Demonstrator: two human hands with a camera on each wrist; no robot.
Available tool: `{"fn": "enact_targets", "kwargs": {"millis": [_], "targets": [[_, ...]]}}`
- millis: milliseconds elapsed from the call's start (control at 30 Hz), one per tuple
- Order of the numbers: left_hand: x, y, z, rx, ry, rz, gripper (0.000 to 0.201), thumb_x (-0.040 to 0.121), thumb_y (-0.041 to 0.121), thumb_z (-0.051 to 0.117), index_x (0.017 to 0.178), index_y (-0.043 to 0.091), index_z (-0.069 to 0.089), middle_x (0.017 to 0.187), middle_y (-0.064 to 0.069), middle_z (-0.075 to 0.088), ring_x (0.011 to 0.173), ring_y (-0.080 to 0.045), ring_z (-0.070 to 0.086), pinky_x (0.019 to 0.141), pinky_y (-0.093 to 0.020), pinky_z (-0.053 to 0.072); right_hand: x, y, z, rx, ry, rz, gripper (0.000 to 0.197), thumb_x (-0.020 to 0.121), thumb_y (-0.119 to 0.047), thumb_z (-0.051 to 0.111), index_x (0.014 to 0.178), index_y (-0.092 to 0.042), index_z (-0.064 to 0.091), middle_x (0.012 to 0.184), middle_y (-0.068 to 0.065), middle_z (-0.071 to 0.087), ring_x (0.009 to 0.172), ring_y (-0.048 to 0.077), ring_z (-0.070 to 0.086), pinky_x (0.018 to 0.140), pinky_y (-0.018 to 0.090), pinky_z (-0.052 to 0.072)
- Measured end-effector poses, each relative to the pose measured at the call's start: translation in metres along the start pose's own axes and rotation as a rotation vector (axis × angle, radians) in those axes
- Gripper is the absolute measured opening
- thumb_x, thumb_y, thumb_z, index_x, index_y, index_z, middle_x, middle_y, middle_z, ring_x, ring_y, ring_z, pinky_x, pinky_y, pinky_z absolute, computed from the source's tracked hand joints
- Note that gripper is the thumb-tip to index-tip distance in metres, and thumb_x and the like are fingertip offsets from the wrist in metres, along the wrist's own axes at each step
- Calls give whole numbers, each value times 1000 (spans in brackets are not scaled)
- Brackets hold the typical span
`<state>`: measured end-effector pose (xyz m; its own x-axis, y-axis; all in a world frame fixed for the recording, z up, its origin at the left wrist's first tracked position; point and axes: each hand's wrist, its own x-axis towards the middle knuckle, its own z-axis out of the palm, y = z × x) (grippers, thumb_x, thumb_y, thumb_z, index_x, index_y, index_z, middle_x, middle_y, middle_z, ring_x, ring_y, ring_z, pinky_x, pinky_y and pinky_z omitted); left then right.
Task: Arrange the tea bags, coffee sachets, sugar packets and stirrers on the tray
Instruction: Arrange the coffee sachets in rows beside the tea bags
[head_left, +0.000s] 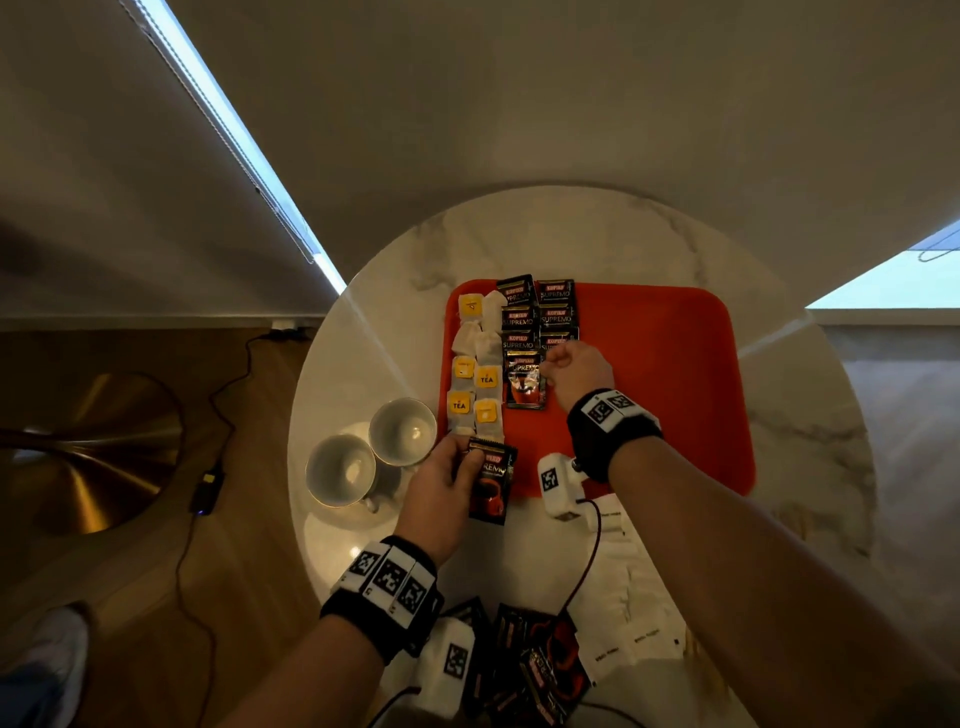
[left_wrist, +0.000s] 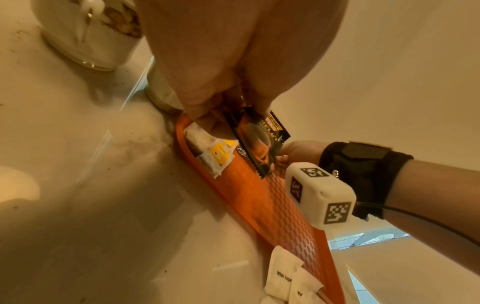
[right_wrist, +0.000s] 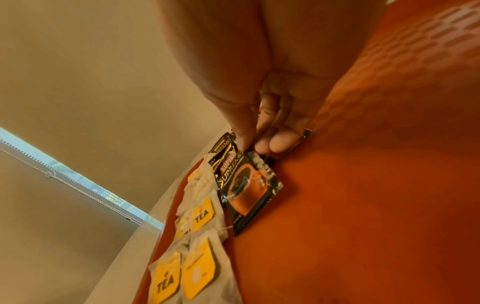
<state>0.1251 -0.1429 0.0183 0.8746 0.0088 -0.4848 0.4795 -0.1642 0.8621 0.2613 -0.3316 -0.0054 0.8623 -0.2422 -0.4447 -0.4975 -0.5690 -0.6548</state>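
A red tray (head_left: 649, 374) lies on the round marble table (head_left: 571, 234). Tea bags (head_left: 475, 374) with yellow tags fill two columns along the tray's left side. Black coffee sachets (head_left: 535, 312) overlap in two columns beside them. My right hand (head_left: 553, 366) pinches the top edge of the nearest laid sachet (head_left: 525, 387), which lies flat on the tray (right_wrist: 363, 205); the sachet (right_wrist: 248, 191) sits next to the tea bags (right_wrist: 200, 218). My left hand (head_left: 467, 457) holds another coffee sachet (head_left: 491, 483) over the tray's near-left corner; in the left wrist view this sachet (left_wrist: 259, 144) hangs upright above the tray (left_wrist: 259, 201).
Two white cups (head_left: 402, 431) (head_left: 340, 470) on saucers stand left of the tray. A pile of loose coffee sachets (head_left: 524, 660) and white sugar packets (head_left: 634, 587) lie near the table's front edge. The tray's right half is bare. A cable runs across the floor at left.
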Motion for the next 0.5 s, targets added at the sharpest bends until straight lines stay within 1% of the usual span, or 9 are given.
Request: {"fn": "enact_targets", "kwargs": {"millis": [33,67,133,167,233,300,367,433,500], "targets": [[1,-1,0,-2,1,-7,13,104,22,53,109,22,65,106,8,74,100,-7,70,94,-36,56,2,0,2,-10,-6,2,9,96,-14,65,105,-15,66,103,0,69,85,11,62,59,16,41],[2,-1,1,-3,-1,-14,12,104,22,53,108,22,65,106,7,74,99,-8,70,95,-37,56,3,-1,3,-8,-6,7,10,96,-14,65,106,-14,66,105,1,70,87,13,64,62,18,45],[6,-2,2,2,-9,-21,11,103,23,54,108,21,64,106,6,74,99,-8,71,95,-38,57,3,-2,2,16,4,32,13,94,-16,69,107,-14,66,107,3,71,93,17,66,74,24,51],[8,-1,2,5,-15,-24,11,103,23,54,107,19,64,107,4,74,99,-9,71,95,-39,57,2,-2,1,33,12,43,16,92,-18,71,107,-14,66,107,3,70,95,17,66,77,26,51],[15,2,4,3,-19,-24,13,103,25,55,107,16,64,106,2,74,98,-11,72,94,-41,57,-7,-3,-4,62,42,46,18,91,-24,72,107,-16,65,104,-2,69,94,15,65,76,25,49],[23,6,7,-7,-15,-19,14,103,25,56,106,16,65,106,1,75,98,-13,72,93,-42,58,-23,-2,-10,96,35,31,17,93,-34,70,104,-21,65,101,-6,68,91,11,64,76,24,48],[33,12,13,-5,-5,-13,13,103,26,56,106,17,64,103,1,75,96,-13,72,90,-40,59,-45,2,-15,120,-60,-20,22,97,-44,61,100,-23,66,96,-6,70,85,10,66,77,27,53],[46,18,19,58,38,33,12,102,26,56,104,17,64,98,3,74,92,-12,71,85,-34,58,-67,7,-19,139,-194,-41,30,100,-50,53,98,-23,66,90,-5,71,77,10,68,72,26,56],[57,25,27,118,70,77,11,102,24,56,102,16,64,92,5,71,88,-11,69,80,-28,54,-81,14,-24,141,-268,-37,27,98,-48,56,100,-24,67,90,-4,71,78,13,69,70,24,56]]}}
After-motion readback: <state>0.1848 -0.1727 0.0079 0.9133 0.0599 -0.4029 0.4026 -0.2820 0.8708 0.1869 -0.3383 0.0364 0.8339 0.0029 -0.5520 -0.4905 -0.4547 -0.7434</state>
